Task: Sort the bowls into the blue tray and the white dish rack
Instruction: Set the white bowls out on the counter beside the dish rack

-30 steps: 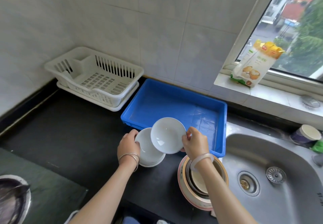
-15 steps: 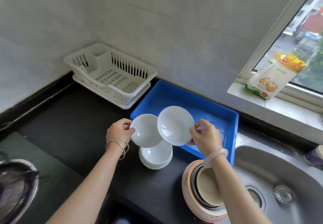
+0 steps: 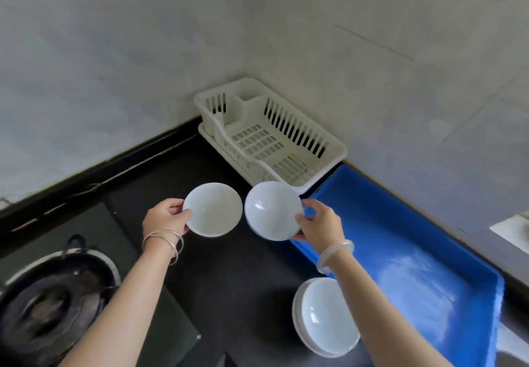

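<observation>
My left hand (image 3: 166, 219) grips the left rim of a small white bowl (image 3: 213, 209) held above the black counter. My right hand (image 3: 320, 223) pinches the right rim of a second white bowl (image 3: 272, 212), tilted toward me, just in front of the white dish rack (image 3: 329, 149). The two bowls hang side by side, almost touching. The rack stands in the corner with nothing in it. The blue tray (image 3: 400, 240) lies to its right along the wall, also holding nothing. A stack of white bowls (image 3: 326, 318) rests on the counter under my right forearm.
A dark pan (image 3: 51, 309) sits on the stove at the lower left. Tiled walls close the corner behind the rack. The black counter (image 3: 234, 280) stretches between the stove and the blue tray.
Both hands carried their bowls up and left, from over the stack toward the dish rack. My view swung left, so the sink, the larger bowls and the window dropped out of sight.
</observation>
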